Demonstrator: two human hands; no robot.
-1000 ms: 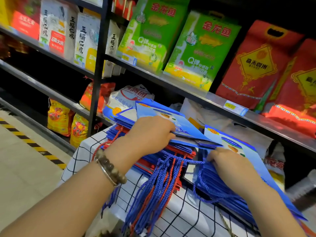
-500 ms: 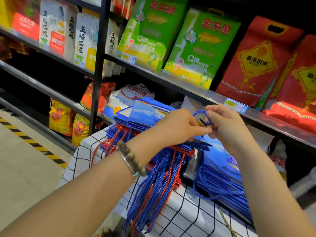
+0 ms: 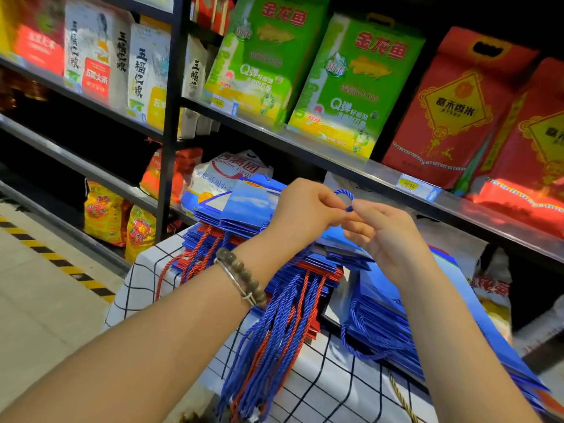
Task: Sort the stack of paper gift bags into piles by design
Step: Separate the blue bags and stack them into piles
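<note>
The left hand (image 3: 305,210) and right hand (image 3: 386,236) meet fingertip to fingertip, both pinching a blue cord loop (image 3: 344,196) above the mixed stack of gift bags (image 3: 253,199) on the checked counter (image 3: 320,389). An all-blue pile (image 3: 378,300) lies toward the counter's right edge.

The cord loop (image 3: 344,196) pinched between my left hand (image 3: 305,209) and right hand (image 3: 386,239) is twisted rope, ridged, with a faint sheen. The mixed stack of gift bags (image 3: 244,206) under my hands is smooth coated paper, glossy enough to catch the light; so is the blue pile (image 3: 381,300) beside it. Their hanging handles (image 3: 274,331) are the same twisted rope. The checked cover (image 3: 143,279) over the bench is matt cloth, falling in soft folds. My wrist carries a bracelet (image 3: 244,274) of smooth, dull beads and a thin bright metal bangle (image 3: 232,277). The shelf edge (image 3: 335,161) is smooth reflective metal. The green rice packs (image 3: 351,87) are shiny plastic film. The floor (image 3: 36,300) looks pale and matt.
</note>
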